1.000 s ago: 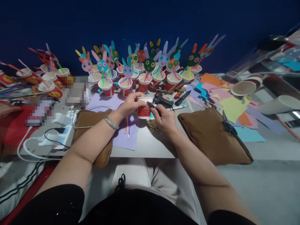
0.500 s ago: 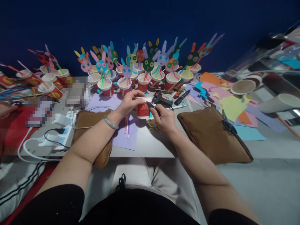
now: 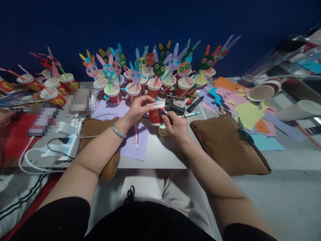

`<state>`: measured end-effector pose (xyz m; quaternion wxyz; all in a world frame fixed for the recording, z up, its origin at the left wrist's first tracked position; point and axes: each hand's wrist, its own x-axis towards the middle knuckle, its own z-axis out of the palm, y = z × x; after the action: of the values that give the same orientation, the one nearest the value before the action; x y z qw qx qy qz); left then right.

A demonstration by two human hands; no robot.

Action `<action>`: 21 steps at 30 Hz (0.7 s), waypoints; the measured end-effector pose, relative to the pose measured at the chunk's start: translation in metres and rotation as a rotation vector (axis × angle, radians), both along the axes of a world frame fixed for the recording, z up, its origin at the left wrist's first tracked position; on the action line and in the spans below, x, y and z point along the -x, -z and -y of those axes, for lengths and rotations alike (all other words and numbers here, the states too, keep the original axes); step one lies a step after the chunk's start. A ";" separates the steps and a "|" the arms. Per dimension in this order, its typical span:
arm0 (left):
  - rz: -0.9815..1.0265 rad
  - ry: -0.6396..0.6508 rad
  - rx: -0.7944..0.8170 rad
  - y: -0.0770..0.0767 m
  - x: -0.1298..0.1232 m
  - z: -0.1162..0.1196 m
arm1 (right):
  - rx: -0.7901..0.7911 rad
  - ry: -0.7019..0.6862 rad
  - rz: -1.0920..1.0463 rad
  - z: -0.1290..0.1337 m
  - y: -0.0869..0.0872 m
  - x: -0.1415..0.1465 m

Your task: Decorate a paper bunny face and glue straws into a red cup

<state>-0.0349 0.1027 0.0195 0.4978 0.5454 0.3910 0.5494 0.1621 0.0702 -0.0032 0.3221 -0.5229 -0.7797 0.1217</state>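
My left hand (image 3: 140, 108) pinches a red paper cup (image 3: 154, 117) by its white rim, thumb on the near side. The cup tilts slightly above the table. My right hand (image 3: 176, 127) is closed around a slim dark pointed tool (image 3: 162, 112); its tip meets the cup's side just below the rim, and its exact kind is hard to make out. Below the cup lie small round paper pieces (image 3: 163, 132), one with a face. A black glue gun (image 3: 175, 106) lies right behind my right hand, and two straws (image 3: 135, 137) lie on purple paper (image 3: 130, 150).
Several paper cups with rabbit-faced straws (image 3: 154, 87) stand along the blue wall. Brown pouches (image 3: 227, 145) lie on both sides, scissors (image 3: 243, 130) on the right one. Coloured paper scraps (image 3: 250, 108) cover the right; a power strip (image 3: 71, 142) and another person's hand (image 3: 6, 117) are left.
The cup has tipped and shifted slightly to the right in my left hand. My right hand and the dark tool have moved only a little.
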 end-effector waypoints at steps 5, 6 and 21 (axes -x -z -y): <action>-0.005 0.012 -0.007 0.000 0.001 0.000 | 0.005 -0.001 0.022 -0.001 0.001 0.000; -0.010 0.010 -0.008 0.000 0.001 0.000 | 0.004 -0.001 0.026 -0.001 0.001 0.000; -0.088 -0.028 -0.055 -0.001 0.001 0.001 | 0.014 0.023 0.077 -0.001 0.001 0.001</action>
<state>-0.0359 0.1016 0.0201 0.4571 0.5771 0.4050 0.5422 0.1614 0.0712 -0.0037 0.2895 -0.5386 -0.7845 0.1032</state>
